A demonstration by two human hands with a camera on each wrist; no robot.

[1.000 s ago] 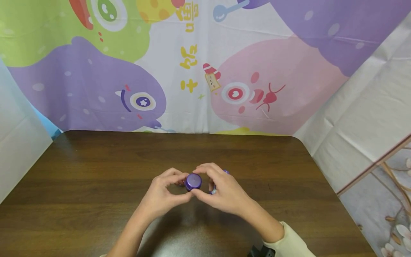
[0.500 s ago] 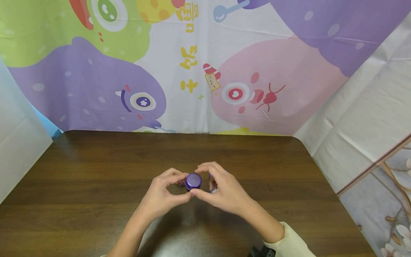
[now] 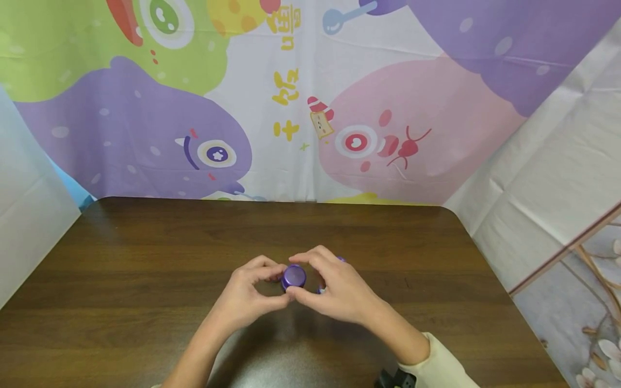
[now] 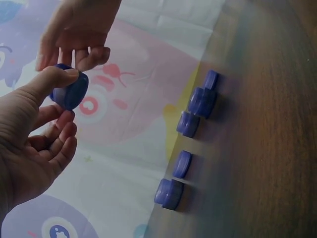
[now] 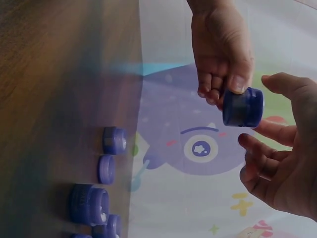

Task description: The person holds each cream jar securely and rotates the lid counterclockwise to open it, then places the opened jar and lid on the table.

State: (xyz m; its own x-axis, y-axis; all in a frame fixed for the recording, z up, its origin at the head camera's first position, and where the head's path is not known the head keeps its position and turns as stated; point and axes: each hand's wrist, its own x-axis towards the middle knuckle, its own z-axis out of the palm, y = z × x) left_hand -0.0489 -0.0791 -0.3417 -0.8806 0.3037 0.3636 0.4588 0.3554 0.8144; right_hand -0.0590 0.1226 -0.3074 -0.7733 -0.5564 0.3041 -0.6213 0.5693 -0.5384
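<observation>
My left hand point(image 3: 249, 291) pinches a small purple screw-top jar point(image 3: 293, 276) by its side, its thumb on the near side. The jar is upright, lid on top, held above the table. My right hand point(image 3: 339, 283) spreads thumb and index finger around the lid. In the right wrist view, that right hand point(image 5: 290, 144) has its thumb tip slightly apart from the jar point(image 5: 242, 108), while the index fingertip lies right at the lid's edge. The left wrist view shows the left thumb point(image 4: 62, 77) across the jar point(image 4: 72, 91).
On the dark wooden table point(image 3: 145, 242) stand more purple jars, such as one jar point(image 4: 169, 193), another jar point(image 4: 202, 102), and loose purple lids, one lid point(image 4: 183, 164) between them. Inside one jar point(image 5: 89, 204) something white shows. A cartoon-printed curtain point(image 3: 301, 172) hangs behind the table.
The jar has shifted slightly down and right in the head view. My right index finger has moved a little left around the lid. The left hand keeps its hold.
</observation>
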